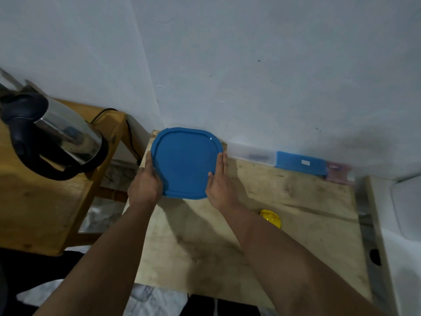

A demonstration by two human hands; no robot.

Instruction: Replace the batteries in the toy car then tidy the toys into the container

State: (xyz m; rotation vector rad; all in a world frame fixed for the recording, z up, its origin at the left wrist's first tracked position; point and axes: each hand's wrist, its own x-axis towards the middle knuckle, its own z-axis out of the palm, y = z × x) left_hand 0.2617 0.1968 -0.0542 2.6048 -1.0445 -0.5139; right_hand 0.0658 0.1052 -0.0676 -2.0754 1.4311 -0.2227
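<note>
A blue, rounded-square container lid [185, 161] faces up at the far left of the wooden board [227, 236], near the wall. Whatever lies under the lid is hidden. My left hand [145, 180] grips its left edge, fingers along the side. On the opposite edge, my right hand [219, 181] holds the lid the same way. A small yellow object [271, 218] lies on the board to the right of my right forearm. No toy car shows.
A steel kettle with a black handle [54, 135] stands on a wooden table [34, 213] to the left, its cord trailing down the gap. Along the wall lie a clear box [255, 155], a blue box [300, 163] and a pinkish packet [339, 173].
</note>
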